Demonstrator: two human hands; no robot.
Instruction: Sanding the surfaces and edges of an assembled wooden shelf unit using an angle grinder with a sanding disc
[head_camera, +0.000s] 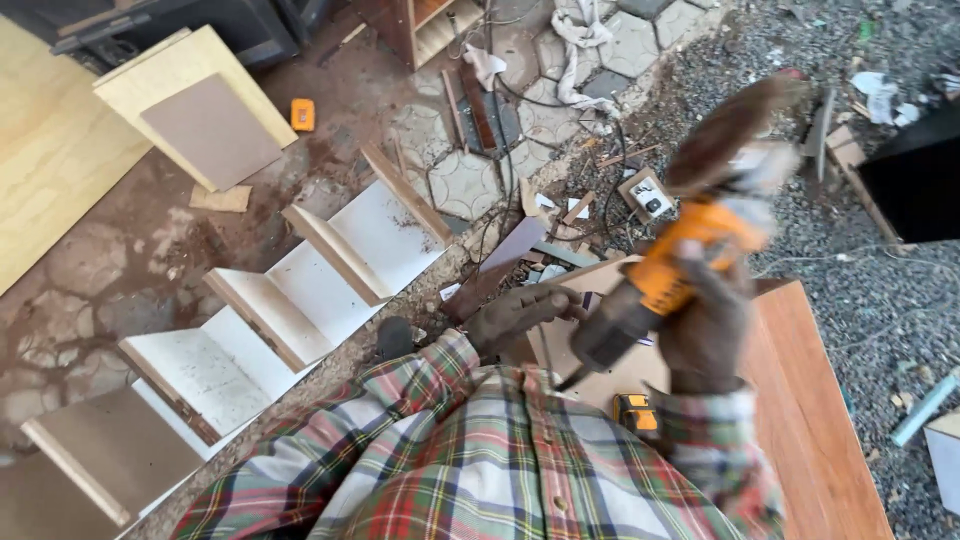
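Grinder (655, 290) (orange) in right-hand grip (705, 335)

Smooth reddish wooden board (810, 400), plastic-bodied power tool (660, 285)

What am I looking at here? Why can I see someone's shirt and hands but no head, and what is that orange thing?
The camera sits on a person's head and looks down, so you see what they see: their own checked shirt and both hands, but never their face. There is no robot here, just a person working outdoors. The right hand, in a dark glove, grips an orange power drill; it looks blurry because it is moving. The left hand, also gloved, reaches out beside the drill's dark front end. Below them lies a reddish-brown wooden board. On the ground to the left lies a white shelf unit with wooden dividers, plus pale plywood sheets and tangled cables.
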